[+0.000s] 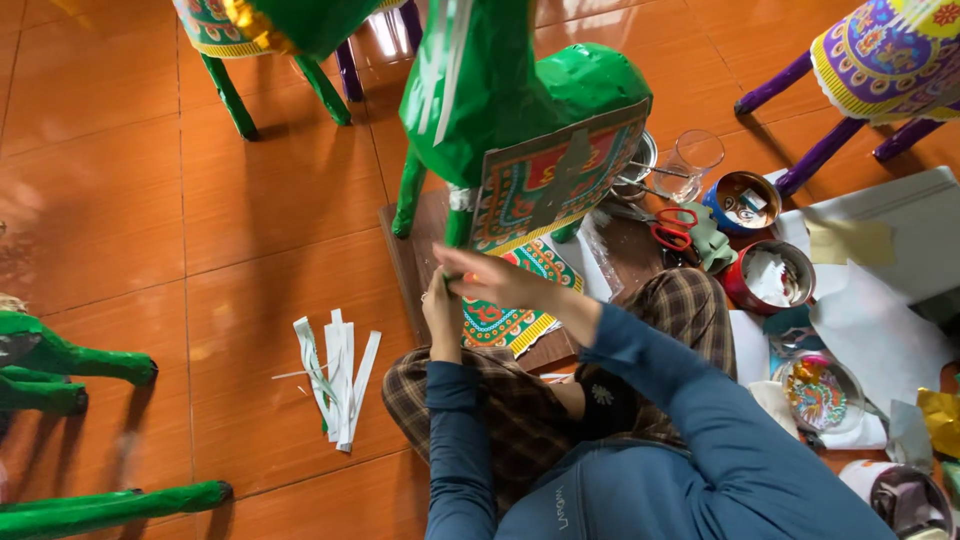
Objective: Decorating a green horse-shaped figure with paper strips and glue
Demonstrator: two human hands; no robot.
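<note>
Nearest the camera, two blue sleeves reach forward over crossed legs in brown checked trousers. The left hand (440, 305) is raised with its fingers drawn together, and the right hand (500, 278) lies just above and beside it, fingers curled inward; the two meet at the foot of a front leg of the green paper-covered animal figure (520, 95), apparently pinching a thin green strip of paper there, though the contact is too small to make out for certain. That figure stands on a flat brown wooden board (405, 255) on the glossy orange tiled floor (150, 200), directly in front of the person, with a red, green and yellow patterned paper saddle cloth (555, 180) hanging down its flank and a second patterned paper piece (505, 320) lying below it against the person's knee. To the left of the knees a small heap of white and pale green paper strips (335, 380) lies on the tiles. To the right are a round tin of white scraps (770, 275), red-handled scissors (672, 228), a clear drinking glass (692, 160) and white paper sheets (880, 330). Farther off, green legs of another figure (270, 85) stand at top left, and a purple-legged figure with patterned covering (870, 70) at top right.
</note>
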